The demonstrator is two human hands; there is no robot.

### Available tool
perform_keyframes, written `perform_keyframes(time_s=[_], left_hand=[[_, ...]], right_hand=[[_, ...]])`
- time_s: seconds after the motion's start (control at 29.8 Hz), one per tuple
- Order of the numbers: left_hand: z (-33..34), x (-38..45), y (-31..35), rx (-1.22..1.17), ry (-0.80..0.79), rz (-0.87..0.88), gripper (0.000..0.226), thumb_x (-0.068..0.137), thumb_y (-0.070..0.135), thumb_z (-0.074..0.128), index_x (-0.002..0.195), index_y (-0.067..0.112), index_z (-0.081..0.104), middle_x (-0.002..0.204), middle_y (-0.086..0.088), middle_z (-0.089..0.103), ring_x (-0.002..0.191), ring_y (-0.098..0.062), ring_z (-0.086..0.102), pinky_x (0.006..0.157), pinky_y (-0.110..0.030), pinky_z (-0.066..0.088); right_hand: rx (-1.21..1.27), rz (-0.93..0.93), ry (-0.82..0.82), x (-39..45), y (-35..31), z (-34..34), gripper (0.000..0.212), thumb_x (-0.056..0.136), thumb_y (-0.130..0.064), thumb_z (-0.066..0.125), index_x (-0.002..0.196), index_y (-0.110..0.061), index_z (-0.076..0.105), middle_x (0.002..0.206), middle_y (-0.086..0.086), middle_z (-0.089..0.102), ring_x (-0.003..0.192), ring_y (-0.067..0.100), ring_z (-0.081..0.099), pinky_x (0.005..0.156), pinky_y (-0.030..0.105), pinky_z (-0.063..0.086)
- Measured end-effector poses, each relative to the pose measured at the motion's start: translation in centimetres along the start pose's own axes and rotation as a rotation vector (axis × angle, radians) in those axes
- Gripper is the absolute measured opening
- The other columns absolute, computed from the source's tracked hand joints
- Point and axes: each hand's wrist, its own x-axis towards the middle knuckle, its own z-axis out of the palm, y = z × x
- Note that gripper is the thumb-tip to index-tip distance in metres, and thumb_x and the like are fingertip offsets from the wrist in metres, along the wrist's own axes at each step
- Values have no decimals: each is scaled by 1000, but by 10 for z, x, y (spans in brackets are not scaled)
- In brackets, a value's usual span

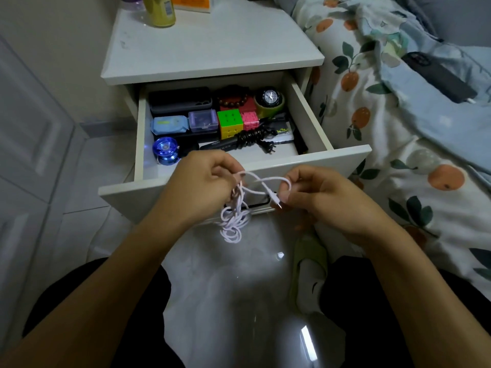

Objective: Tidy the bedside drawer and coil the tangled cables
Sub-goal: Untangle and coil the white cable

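Cable [240,208] pinched by left hand [202,181], right hand [316,197] | fingertips hidden | drawer [305,118] rear shadowed

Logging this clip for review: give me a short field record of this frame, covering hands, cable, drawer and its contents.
left hand: grips the cable's bunched part
right hand: pinches the cable near its plug end
cable: white, tangled, loops hanging below the left hand, held in front of the drawer
drawer: open
contents: yo-yo, cube, watch, beads, black cord already coiled
phone: on the bed
stage: white cable not yet coiled
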Motion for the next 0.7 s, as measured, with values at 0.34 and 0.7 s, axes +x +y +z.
perform_keyframes(time_s=[0.34,0.7], left_hand=[[22,7,10,-497,42,-236,4,93,7,62,94,6,65,70,-5,74,62,-21,73,50,-22,54],[18,5,13,-690,-180,-244,11,84,7,70,95,4,68,85,-13,76,79,-27,75,61,-28,59]], right_hand=[[63,-3,189,-7,3,-3,22,89,-25,69,77,-8,65,77,4,75,73,16,72,60,23,55],[-543,-339,410,-9,7,-1,28,88,-38,68,114,-26,66,110,-17,63,99,-2,58,77,12,49]])
